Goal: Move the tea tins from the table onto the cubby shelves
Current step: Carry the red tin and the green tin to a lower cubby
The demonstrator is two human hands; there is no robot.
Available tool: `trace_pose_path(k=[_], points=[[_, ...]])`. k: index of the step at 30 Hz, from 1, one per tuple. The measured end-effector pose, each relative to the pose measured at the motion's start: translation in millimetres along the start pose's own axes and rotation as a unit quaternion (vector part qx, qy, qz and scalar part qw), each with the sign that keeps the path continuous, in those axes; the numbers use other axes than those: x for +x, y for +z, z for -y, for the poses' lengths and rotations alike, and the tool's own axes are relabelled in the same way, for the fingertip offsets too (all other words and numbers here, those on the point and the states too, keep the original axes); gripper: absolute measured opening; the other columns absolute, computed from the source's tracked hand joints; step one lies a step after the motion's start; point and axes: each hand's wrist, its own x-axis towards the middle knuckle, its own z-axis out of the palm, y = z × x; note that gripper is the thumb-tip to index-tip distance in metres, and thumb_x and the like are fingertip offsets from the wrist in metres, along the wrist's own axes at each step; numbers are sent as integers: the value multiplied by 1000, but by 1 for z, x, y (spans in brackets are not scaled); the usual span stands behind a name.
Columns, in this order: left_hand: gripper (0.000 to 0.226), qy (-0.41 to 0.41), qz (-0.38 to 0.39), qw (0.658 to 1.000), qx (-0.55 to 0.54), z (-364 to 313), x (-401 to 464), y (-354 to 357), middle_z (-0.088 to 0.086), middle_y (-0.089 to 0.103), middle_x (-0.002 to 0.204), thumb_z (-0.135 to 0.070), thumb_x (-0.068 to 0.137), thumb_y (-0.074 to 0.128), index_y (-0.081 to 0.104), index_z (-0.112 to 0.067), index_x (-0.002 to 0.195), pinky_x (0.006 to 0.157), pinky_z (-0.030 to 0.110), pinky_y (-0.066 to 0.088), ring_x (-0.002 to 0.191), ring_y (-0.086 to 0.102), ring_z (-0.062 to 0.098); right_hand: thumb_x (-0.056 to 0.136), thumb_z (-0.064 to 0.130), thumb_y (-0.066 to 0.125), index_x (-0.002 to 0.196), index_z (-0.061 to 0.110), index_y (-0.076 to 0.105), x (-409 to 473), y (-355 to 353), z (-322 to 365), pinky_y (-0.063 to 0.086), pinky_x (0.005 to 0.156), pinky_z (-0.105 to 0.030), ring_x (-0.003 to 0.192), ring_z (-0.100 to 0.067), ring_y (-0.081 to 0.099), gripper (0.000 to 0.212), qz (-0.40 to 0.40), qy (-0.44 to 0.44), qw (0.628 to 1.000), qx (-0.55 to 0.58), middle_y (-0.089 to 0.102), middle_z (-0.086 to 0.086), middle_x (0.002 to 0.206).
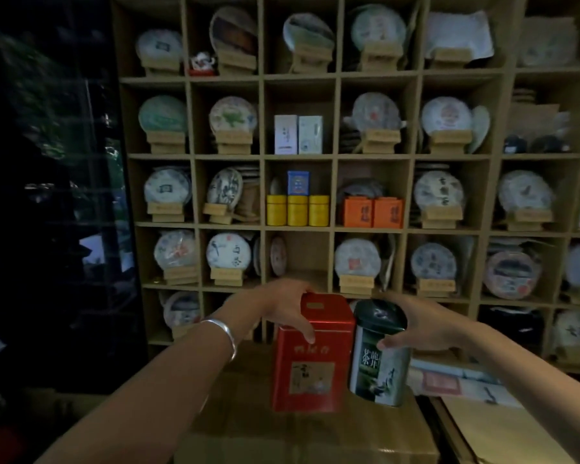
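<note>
The left hand [282, 308] gripped the top of the red tea tin [310, 356], fingers curled over its lid. The right hand [419, 324] clasped the green tea tin [379, 356] near its dark lid. Both tins were held upright, touching side by side, above a cardboard box [302, 437], before the cubby shelves [335, 155].

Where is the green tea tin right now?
In the head view, lower centre-right: the green tea tin is gripped by the right hand, touching the right side of the red tea tin, in front of the cubby shelves.
</note>
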Motion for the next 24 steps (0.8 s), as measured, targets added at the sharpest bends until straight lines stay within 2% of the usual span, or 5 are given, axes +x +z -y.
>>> trace_pose_path(k=[7,11,17,20,24], points=[[86,-40,-2,999,-5,56,60,-22,-19,61,108,-66,42,82,51,-39,117,84,27,53,97,60,4,62,57,79,131,40,37,95,-2,-22,43,73,-8,94,10,53,83,22,-36,999,27,55,18,126],[93,-54,-25,998,16,85,105,-43,-11,61,114,-63,43,82,48,-32,124,86,31,54,101,60,11,62,60,78,138,33,32,161,-5,-44,41,85,-14,110,-4,53,93,15,-40,999,22,43,22,125],[83,-65,-23,997,43,131,166,-56,-7,63,116,-51,51,86,50,-27,122,91,36,54,103,61,13,63,50,81,115,40,45,250,-2,-63,43,69,-4,92,11,55,64,54,-51,997,21,58,23,102],[91,-73,-2,996,58,151,194,-58,-2,59,124,-49,53,86,43,-22,129,94,39,52,110,59,18,63,49,82,123,27,46,289,7,-68,49,91,-24,105,-6,57,73,78,-64,995,-3,59,12,115],[89,-75,13,994,73,177,234,-68,2,55,127,-46,58,86,41,-19,129,95,40,51,112,56,22,64,48,82,125,21,44,333,15,-75,50,96,-34,107,-11,56,76,89,-64,994,-10,58,4,120]])
